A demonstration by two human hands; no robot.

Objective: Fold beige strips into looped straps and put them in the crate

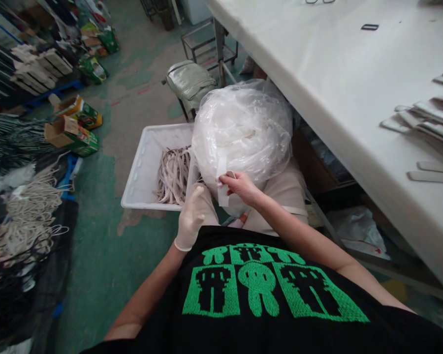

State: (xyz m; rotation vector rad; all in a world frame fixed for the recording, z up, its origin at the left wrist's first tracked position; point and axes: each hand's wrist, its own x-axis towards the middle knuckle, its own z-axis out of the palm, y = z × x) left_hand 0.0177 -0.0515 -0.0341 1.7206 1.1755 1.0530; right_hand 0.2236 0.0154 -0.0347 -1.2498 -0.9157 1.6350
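My left hand (191, 216), in a pale glove, is at my left thigh beside the white bin; its fingers look bent, and whether it holds anything is not visible. Bare, my right hand (239, 186) pinches a white strip (223, 195) over my lap. The strip hangs down in front of a big clear plastic bag (243, 130) with white material inside. To the left of the bag, the white bin (133, 179) holds a heap of beige strips (172, 174).
A long white table (317, 64) runs along the right, with stacked grey strips (428, 118) on it. Behind the bag stands a stool (190, 81) with a wrapped cover. Open cartons (72, 135) and bundled cords (29, 211) lie on the left floor.
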